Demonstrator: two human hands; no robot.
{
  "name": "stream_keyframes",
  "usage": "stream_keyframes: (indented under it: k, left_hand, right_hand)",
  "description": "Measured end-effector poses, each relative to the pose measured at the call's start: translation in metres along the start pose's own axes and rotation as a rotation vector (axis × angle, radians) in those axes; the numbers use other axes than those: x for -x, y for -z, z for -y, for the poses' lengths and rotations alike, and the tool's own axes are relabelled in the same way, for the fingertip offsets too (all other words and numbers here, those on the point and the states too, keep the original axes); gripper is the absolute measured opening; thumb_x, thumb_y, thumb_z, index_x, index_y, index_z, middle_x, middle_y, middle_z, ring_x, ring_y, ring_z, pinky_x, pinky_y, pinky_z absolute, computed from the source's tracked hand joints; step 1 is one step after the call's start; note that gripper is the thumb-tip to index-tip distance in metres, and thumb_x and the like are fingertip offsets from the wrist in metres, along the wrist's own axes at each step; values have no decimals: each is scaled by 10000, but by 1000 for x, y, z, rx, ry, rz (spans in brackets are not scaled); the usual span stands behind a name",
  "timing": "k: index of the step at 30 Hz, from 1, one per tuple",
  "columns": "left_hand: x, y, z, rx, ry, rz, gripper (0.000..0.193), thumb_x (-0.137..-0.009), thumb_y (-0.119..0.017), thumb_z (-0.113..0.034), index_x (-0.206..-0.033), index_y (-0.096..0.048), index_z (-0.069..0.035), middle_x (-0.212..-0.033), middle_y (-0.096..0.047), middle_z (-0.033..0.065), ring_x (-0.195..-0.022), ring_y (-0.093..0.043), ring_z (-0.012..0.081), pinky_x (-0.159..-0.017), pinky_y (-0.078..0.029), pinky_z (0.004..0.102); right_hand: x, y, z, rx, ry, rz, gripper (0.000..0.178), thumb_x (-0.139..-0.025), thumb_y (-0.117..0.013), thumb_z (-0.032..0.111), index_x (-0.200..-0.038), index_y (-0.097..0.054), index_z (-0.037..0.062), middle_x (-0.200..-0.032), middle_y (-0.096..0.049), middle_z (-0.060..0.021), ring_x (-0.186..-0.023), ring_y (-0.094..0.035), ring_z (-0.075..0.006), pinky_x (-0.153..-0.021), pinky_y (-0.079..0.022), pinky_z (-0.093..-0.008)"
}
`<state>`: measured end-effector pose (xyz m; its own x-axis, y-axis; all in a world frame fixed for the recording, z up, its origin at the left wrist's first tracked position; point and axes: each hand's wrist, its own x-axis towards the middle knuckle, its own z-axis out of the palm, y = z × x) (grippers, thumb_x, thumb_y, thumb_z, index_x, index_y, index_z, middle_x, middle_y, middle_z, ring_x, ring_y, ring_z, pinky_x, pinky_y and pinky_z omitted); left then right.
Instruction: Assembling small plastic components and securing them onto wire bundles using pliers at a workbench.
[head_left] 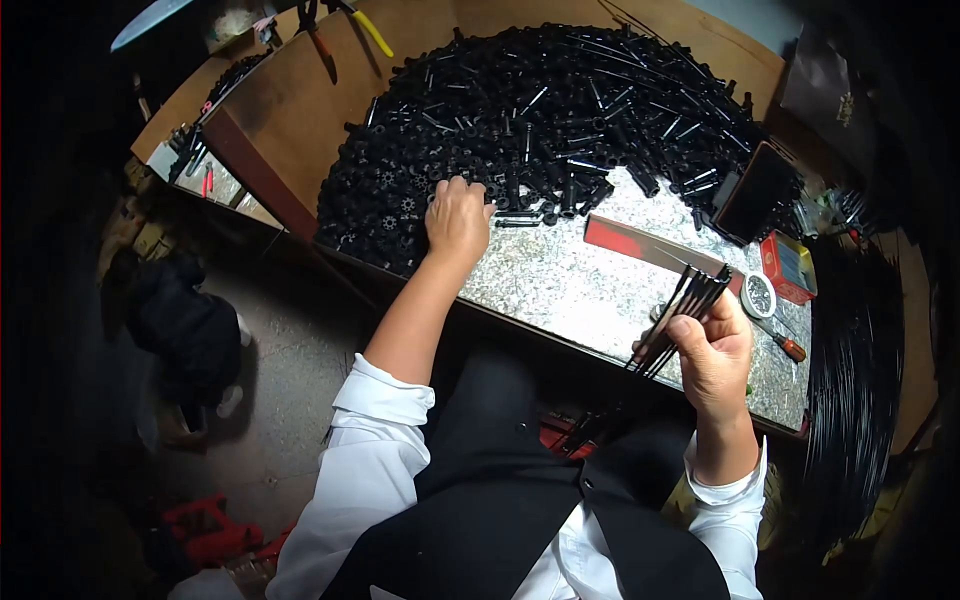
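Observation:
A large heap of small black tubular parts [560, 110] covers the far side of the worktop. My left hand [458, 222] is at the heap's near left edge, its fingers curled down among parts with toothed, ring-like ends. Whatever those fingers grip is hidden under them. My right hand [718, 350] is raised over the right side of the worktop. It is closed round a bundle of thin black rods [690, 300], pinched between thumb and fingers and held at a slant.
A long, red-marked bar [635, 243] lies on the worktop [540, 280]. To the right are a phone [755, 192], a red box [788, 267], a small round dish [758, 296] and a screwdriver [790, 346]. Long black rods [855, 370] hang beyond. Pliers [368, 30] are at the back left.

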<state>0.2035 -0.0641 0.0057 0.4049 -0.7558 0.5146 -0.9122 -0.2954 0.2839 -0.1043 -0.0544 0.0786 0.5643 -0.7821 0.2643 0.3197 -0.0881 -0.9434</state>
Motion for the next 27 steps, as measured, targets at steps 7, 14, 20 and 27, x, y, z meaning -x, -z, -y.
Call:
stream_keyframes:
  k: [7, 14, 20, 27]
  left_hand:
    - [4, -2, -6, 145, -171, -191, 135, -736, -704, -73, -849, -643, -31, -858, -587, 102, -845, -569, 286, -738, -471, 372]
    - [28, 75, -84, 1455, 18, 77, 247, -854, -620, 17, -1100, -613, 19, -942, -645, 74, -766, -628, 114, -685, -533, 241]
    - [39, 101, -97, 1741, -104, 210, 222, -843, -608, 48, -1061, -623, 16, -1098, -610, 147, -910, -639, 179, -812, -546, 295]
    - [45, 106, -104, 1934, -45, 341, 281, -840, -584, 79, -1112, -584, 11, -1132, -600, 162, -946, -621, 170, -863, -519, 288]
  right_hand:
    - [0, -1, 5, -12, -15, 17, 267, -877, -604, 99, -1071, -482, -36, -788, -627, -130, -642, -644, -205, -585, -553, -315]
    - [-9, 6, 0, -80, -100, 102, 217, -862, -614, 71, -1024, -497, -14, -806, -627, -100, -690, -643, -177, -656, -546, -304]
    - [-17, -13, 4, -165, -176, 227, 173, -870, -606, 53, -1004, -513, -8, -825, -622, -82, -718, -640, -156, -676, -533, -284]
    - [-19, -15, 0, -196, -170, 272, 171, -878, -616, 82, -999, -529, 0, -830, -615, -61, -703, -631, -133, -646, -521, -261]
